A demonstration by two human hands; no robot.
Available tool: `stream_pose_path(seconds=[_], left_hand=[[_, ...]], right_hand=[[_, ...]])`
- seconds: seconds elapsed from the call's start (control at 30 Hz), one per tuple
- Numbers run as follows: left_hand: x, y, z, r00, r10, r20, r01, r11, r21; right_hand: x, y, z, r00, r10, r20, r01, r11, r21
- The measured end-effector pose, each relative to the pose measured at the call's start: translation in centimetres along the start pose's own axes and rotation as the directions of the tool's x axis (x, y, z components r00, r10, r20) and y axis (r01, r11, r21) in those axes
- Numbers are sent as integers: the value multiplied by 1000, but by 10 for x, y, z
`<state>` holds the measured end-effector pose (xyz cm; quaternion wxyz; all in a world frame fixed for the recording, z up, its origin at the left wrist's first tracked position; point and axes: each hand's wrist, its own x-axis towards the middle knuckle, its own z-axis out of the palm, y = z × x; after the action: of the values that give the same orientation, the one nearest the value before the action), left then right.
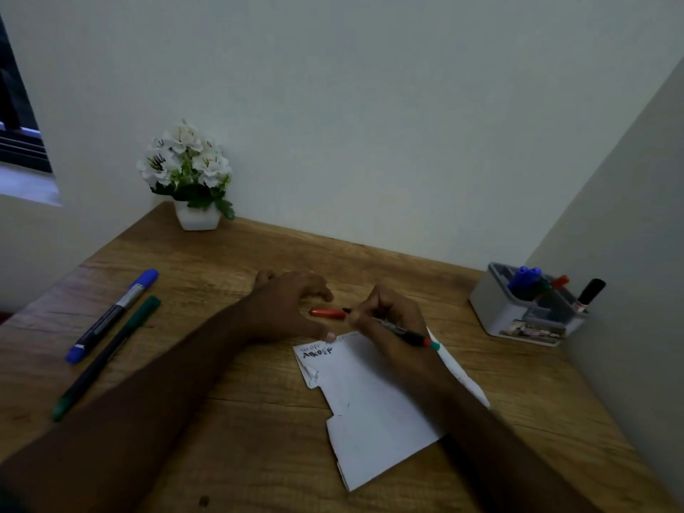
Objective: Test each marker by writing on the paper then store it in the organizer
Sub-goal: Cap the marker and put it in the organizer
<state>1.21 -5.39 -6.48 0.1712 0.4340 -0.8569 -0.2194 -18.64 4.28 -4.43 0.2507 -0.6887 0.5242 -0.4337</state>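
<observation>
- Our right hand (385, 312) pinches the marker (411, 335) in curled fingers, tip over the paper's (374, 409) top edge.
- It looks light, stiff and smooth; we judge a mid-barrel grip best.
- Our left hand (288, 305) is spread, thumb on the paper's top corner; the red cap (327, 312) lies just beyond the paper.

On the wooden desk (259, 457), the torn white paper sheet (374, 420) is the landmark. Left of it, well apart, the blue-capped marker (113, 315) and the dark green marker (107, 355) lie side by side. Just behind it lies the red cap (327, 312). Far behind-left stands the white potted flower (188, 179). Right of it stands the grey plastic organizer (518, 309), with markers in it.
</observation>
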Motion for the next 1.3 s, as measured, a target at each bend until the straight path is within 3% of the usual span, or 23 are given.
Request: stream_pose_path(seconds=[0.1,0.23,0.5,1.07,1.3], left_hand=[[2,-1,0,1000,-3,4,3,1000,7],[3,1,0,999,-32,33,31,999,9],[3,-2,1,999,-32,27,33,999,-28],[5,-5,2,999,-9,35,9,1000,-11],[6,-7,3,999,-26,39,27,1000,-12]], right_hand=[[-3,7,3,999,15,43,-15,1000,-20],[-2,13,7,998,64,-2,-64,996,-61],[-1,14,13,999,43,4,-43,999,-26],[1,15,13,1000,28,11,-26,984,-175],[0,13,15,999,44,-14,-45,997,-67]])
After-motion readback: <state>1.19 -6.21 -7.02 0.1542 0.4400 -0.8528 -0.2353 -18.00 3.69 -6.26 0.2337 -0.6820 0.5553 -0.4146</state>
